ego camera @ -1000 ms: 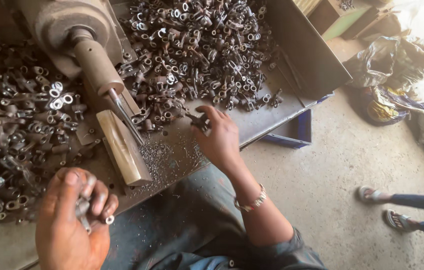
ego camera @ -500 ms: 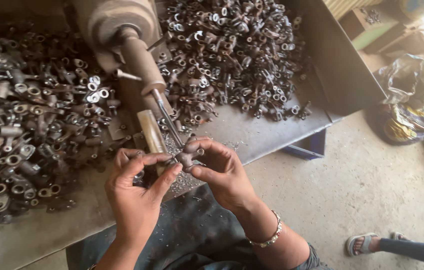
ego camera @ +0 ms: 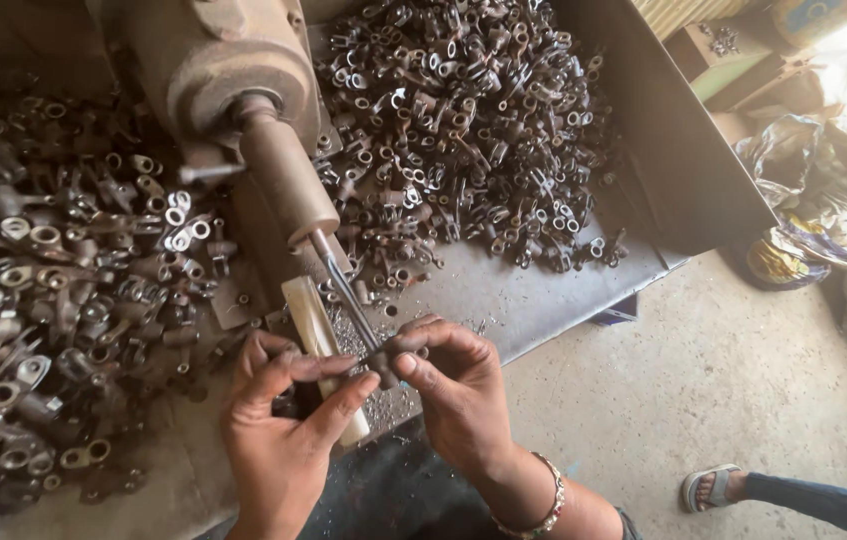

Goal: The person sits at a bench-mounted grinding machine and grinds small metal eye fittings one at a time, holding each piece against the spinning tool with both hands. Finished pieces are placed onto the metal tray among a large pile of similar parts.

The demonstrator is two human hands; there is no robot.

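Both my hands meet at the tip of a thin steel bit that sticks out of a brown machine spindle. My left hand and my right hand pinch one small dark metal part between thumbs and fingers, pressed against the bit's end. A pale wooden block lies under the bit, partly hidden by my left fingers. My right wrist wears a beaded bracelet.
Heaps of small metal parts lie left and right of the spindle on a grey metal bench. Metal shavings litter the bench edge. Someone's sandalled foot stands on the concrete floor at lower right; bags lie beyond.
My right hand left the right heap and my left hand rose from the bench edge. They came together at the bit's tip and now press the part onto it.
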